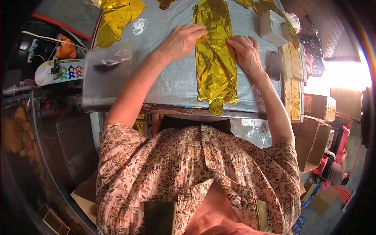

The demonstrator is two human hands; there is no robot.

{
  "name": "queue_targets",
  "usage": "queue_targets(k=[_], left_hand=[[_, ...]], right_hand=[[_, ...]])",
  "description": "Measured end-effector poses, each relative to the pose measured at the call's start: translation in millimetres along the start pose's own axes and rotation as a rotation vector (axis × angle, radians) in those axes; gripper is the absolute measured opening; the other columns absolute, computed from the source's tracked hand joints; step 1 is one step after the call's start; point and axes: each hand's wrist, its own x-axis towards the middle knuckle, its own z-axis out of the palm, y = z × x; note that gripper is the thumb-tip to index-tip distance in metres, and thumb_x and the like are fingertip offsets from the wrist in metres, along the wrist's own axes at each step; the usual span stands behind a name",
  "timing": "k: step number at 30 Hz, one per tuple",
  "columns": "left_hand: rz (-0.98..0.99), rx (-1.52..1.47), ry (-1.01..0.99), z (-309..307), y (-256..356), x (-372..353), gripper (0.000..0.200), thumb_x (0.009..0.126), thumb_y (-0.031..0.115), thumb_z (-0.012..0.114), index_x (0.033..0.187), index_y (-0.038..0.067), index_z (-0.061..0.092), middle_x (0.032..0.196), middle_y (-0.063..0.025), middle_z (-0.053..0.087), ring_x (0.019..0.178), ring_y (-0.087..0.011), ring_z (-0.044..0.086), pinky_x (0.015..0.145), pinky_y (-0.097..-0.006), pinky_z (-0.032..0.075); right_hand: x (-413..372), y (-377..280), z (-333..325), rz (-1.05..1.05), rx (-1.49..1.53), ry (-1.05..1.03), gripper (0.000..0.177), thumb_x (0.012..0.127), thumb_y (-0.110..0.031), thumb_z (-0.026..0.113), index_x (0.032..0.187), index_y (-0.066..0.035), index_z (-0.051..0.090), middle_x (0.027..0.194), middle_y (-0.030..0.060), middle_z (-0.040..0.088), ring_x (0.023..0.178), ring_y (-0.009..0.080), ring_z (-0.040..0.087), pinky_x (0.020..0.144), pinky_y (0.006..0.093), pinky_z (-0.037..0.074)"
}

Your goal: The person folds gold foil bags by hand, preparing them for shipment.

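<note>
Foil (217, 78) lies lengthwise on the table (172, 84), creased, near tab hanging over the front edge. Both hands at it.

Handling: film looks thin, likely to crease or tear if tugged. Best to steady one margin, work the other with light fingertip pressure, nails clear. Short, even strokes along the length should suit better than one hard pull; mind the diagonal crease across the foil's middle.

Left hand (182, 42): on foil's left margin, wrist bent inward, fingertips together, apparently pinching the film. Right hand (246, 55): at foil's right edge, back of hand up, fingers curled, fingertips touching; cannot tell whether they clamp or merely press. Both forearms reach forward, elbows wide of the foil.

Bag (106, 80) well left of foil; box (268, 34) to its right.
</note>
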Motion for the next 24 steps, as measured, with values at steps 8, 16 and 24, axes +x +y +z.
queue_targets(k=[8, 16, 24], left_hand=[[-0.011, -0.005, -0.095, 4.1, -2.8, -3.3, 0.036, 0.095, 0.005, 0.062, 0.131, 0.005, 0.067, 0.138, -0.0091, 0.065, 0.128, -0.0299, 0.060, 0.110, -0.0449, 0.044], [-0.004, -0.050, -0.102, 1.9, -7.8, -7.5, 0.036, 0.099, 0.005, 0.056, 0.134, 0.008, 0.066, 0.142, -0.0099, 0.063, 0.130, -0.0316, 0.059, 0.110, -0.0452, 0.047], [0.070, -0.103, -0.185, -37.6, -4.9, -18.5, 0.040, 0.093, 0.000, 0.065, 0.133, 0.004, 0.067, 0.139, -0.0113, 0.065, 0.129, -0.0309, 0.062, 0.109, -0.0429, 0.052]], right_hand=[[3.1, -3.1, -2.6, -0.018, -0.021, 0.100, 0.026, 0.099, -0.010, 0.064, 0.124, -0.012, 0.069, 0.121, 0.0019, 0.070, 0.118, 0.0217, 0.064, 0.112, 0.0480, 0.037], [-1.4, 2.8, -4.6, -0.044, 0.045, 0.125, 0.022, 0.093, -0.003, 0.066, 0.114, -0.010, 0.072, 0.116, 0.0027, 0.072, 0.111, 0.0233, 0.065, 0.106, 0.0418, 0.041], [-1.0, 8.7, -5.7, -0.080, 0.063, 0.129, 0.022, 0.092, -0.003, 0.068, 0.113, -0.010, 0.073, 0.114, 0.0014, 0.072, 0.110, 0.0234, 0.065, 0.107, 0.0427, 0.041]])
